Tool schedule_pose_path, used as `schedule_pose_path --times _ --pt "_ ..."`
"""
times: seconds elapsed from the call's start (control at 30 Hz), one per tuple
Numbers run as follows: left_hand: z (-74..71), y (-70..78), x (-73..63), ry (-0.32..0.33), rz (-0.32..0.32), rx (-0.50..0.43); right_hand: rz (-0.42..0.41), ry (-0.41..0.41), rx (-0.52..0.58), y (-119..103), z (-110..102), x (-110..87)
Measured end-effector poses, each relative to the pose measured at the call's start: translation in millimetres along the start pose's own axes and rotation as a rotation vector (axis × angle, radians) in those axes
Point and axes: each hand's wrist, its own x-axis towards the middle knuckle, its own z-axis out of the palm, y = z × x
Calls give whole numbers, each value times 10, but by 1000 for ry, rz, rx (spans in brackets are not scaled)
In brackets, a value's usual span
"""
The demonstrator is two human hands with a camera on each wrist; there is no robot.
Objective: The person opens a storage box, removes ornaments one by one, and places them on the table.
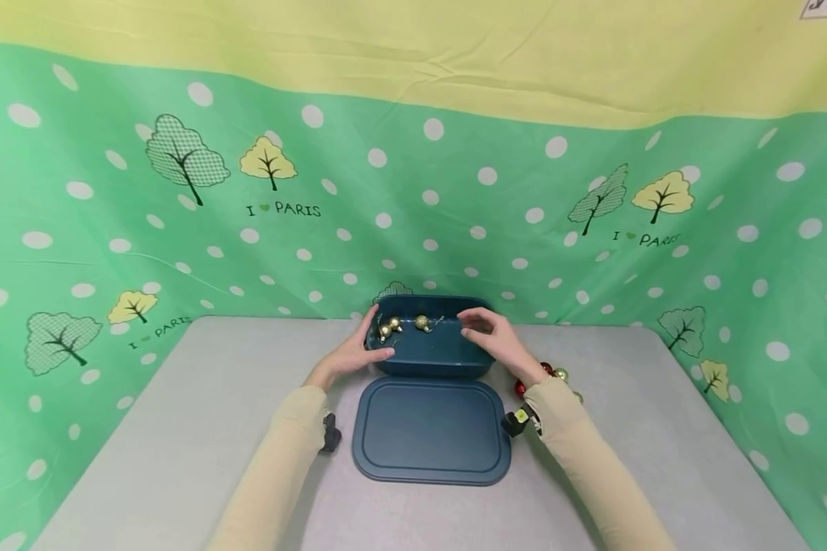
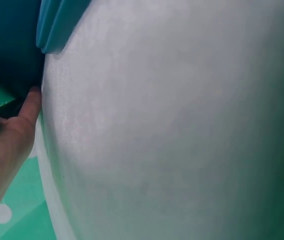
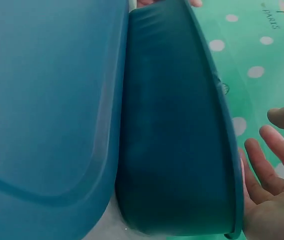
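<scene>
A deep blue rectangular box [image 1: 436, 357] stands uncovered near the back of the table. Inside it, towards the left, lie several small gold Christmas baubles [image 1: 422, 323] with strings. My left hand [image 1: 350, 355] grips the box's left end, its thumb at the front rim and its fingers along the side. Over the right end of the box, my right hand [image 1: 492, 335] hovers with fingers loosely bent and nothing between them. In the right wrist view its fingers [image 3: 267, 172] are spread beside the box rim. The matching blue lid [image 1: 431, 430] lies flat in front of the box.
Red and gold baubles [image 1: 521, 389] lie on the grey table [image 1: 248, 444] to the right of the box, partly hidden by my right forearm. A green dotted curtain [image 1: 413, 207] hangs close behind the box and along both sides.
</scene>
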Motion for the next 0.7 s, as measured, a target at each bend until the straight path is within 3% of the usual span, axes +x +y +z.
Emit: schedule_pose_path --times 0.37,0.7 --pt "-17 13 -20 4 10 7 -24 -111 -83 157 87 280" --pt "-10 32 -14 -1 -2 15 79 -160 -49 192 203 509"
